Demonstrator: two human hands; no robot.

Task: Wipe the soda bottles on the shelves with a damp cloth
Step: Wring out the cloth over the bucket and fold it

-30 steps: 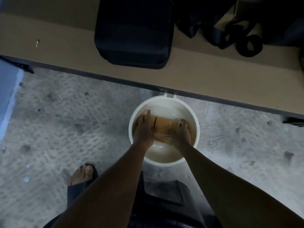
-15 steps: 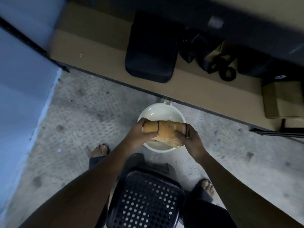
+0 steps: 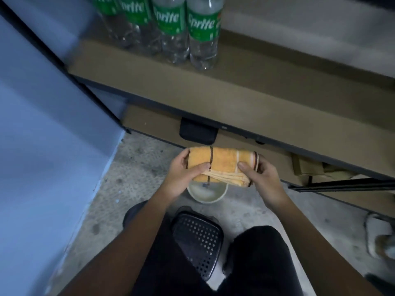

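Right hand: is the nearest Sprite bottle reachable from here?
Probably yes: nothing stands between the right hand and the Sprite bottle, but it still grips the cloth with the left hand.

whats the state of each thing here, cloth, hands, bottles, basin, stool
cloth: folded into a thick bundle, held above the basin
left hand: grips the cloth's left end
right hand: grips the cloth's right end
soda bottles: four upright in a row on the shelf, untouched
basin: on the floor, a little water inside, partly hidden by the cloth
stool: black, perforated, between the knees
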